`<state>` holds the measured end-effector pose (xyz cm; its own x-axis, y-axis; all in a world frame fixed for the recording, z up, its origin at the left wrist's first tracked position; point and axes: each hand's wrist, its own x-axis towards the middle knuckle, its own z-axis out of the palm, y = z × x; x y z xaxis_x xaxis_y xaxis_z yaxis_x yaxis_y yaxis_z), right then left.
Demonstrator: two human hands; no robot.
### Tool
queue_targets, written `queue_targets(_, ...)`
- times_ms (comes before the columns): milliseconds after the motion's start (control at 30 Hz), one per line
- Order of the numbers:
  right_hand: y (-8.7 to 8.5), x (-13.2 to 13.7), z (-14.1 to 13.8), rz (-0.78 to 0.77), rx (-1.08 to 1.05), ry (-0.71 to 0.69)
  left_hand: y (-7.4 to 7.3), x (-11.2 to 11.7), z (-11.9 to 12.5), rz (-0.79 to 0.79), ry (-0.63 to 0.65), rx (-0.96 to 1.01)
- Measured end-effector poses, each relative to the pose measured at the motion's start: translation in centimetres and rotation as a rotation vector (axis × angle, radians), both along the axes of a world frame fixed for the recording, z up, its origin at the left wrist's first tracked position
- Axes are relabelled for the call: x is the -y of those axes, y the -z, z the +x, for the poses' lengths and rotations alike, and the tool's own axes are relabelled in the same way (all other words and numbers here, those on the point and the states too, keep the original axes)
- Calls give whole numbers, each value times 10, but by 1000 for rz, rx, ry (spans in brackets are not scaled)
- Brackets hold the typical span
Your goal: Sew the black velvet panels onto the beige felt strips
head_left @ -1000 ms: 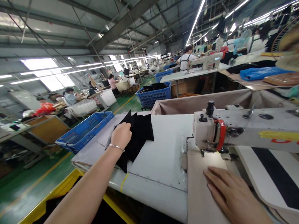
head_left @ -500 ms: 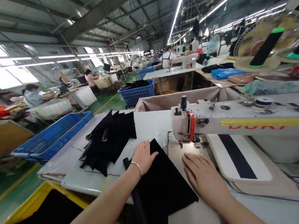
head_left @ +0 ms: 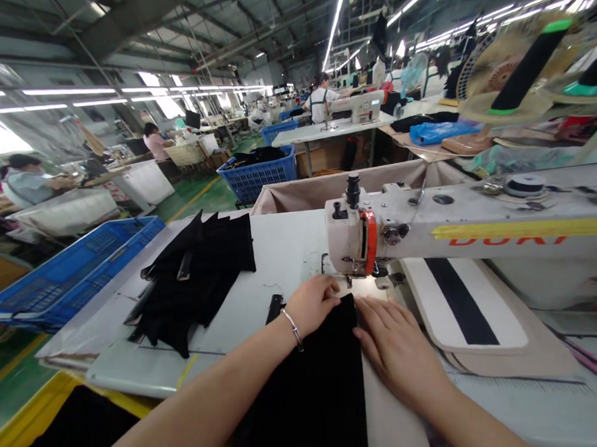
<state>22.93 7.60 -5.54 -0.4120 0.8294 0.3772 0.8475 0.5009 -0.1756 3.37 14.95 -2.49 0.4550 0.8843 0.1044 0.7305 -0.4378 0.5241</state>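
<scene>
Beneath the needle area of the white sewing machine (head_left: pixel 346 237), a beige fabric piece (head_left: pixel 393 412) lies on the table. A black fabric panel (head_left: pixel 327 389) rests over its left part, its top corner near the presser foot. My left hand (head_left: pixel 313 306), with a bracelet at the wrist, has bent fingers and thumb closed on the panel's upper edge. Flat on the beige piece lies my right hand (head_left: pixel 394 338), fingers stretched out, holding nothing, its thumb side at the panel's right edge. What is under my palms is hidden.
A pile of black fabric pieces (head_left: pixel 205 268) lies on the left of the table. Blue crates (head_left: pixel 81 268) stand beyond, and a yellow bin (head_left: pixel 33 411) is at lower left. Right of the needle is a white panel with a dark stripe (head_left: pixel 506 306). Co-workers sit farther back.
My left hand has moved right and forward with the black panel, bringing its corner close to the needle. The panel has turned straighter. My right hand stays flat on the beige piece.
</scene>
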Motion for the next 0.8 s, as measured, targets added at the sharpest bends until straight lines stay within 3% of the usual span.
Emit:
queue_targets(333,-1,-3,-1,5,1,-4,6,-14,15,96,-132,-33)
queue_targets(667,1,-4,-1,12,8,5,7,-17,19,134,-150,-64)
queue_targets(733,0,-4,-1,17,4,2,3,-12,18,175,-118,-82)
queue_targets(800,0,-4,-1,16,-1,-4,0,-2,16,221,-5,-108)
